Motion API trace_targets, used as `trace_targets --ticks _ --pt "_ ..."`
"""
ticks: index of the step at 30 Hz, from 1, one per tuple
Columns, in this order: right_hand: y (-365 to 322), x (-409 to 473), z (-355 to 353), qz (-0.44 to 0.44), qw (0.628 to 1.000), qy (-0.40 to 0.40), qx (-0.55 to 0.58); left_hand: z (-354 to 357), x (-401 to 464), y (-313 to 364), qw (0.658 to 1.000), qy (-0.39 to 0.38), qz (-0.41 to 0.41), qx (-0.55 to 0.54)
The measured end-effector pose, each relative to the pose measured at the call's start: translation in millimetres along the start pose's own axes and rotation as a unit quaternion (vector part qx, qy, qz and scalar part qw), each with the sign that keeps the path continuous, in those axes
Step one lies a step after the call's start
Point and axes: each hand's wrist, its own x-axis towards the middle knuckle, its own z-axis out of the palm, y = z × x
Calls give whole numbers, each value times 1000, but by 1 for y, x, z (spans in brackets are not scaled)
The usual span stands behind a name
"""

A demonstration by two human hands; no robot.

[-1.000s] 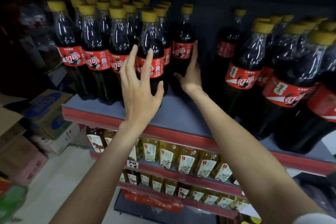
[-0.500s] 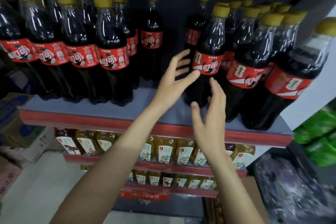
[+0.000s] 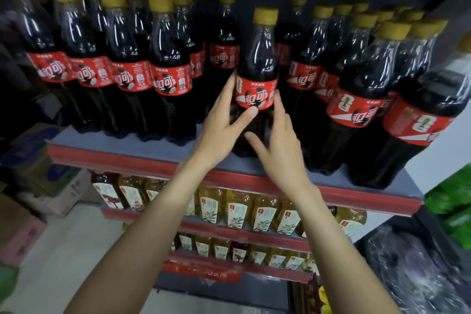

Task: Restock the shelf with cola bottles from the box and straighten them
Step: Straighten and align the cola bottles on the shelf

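Cola bottle (image 3: 257,79), standing upright at the shelf (image 3: 132,146) front around 12 o'clock, is being steadied by both hands: the left hand (image 3: 221,127) is grasping its red label, thumb in front and fingers up its left side, while the right hand (image 3: 279,140) is touching its right side, its grip released. Full, it is likely heavy, smooth and slippery; the labelled waist looks the safest hold. Farther back, bottle rows (image 3: 122,64) are filling the shelf at 10 and 2 o'clock.

Pale floor (image 3: 76,250), cardboard boxes (image 3: 46,181) stacked left
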Motion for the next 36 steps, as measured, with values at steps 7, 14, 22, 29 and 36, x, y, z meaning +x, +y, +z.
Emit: trace_targets --ticks 7,14,22,29,36 --pt "-8 32 35 -12 989 -39 142 -38 -10 7 969 87 35 228" --pt "-19 56 60 3 992 -15 127 -30 -13 -7 982 80 -25 168" --pt "-21 74 73 19 991 -13 134 -21 -9 -8 984 82 -115 109" --pt "-21 58 46 26 989 -32 144 -16 -14 -3 986 139 -70 65" --pt "-2 -37 -23 -42 954 252 157 26 -29 23 983 150 98 -33"
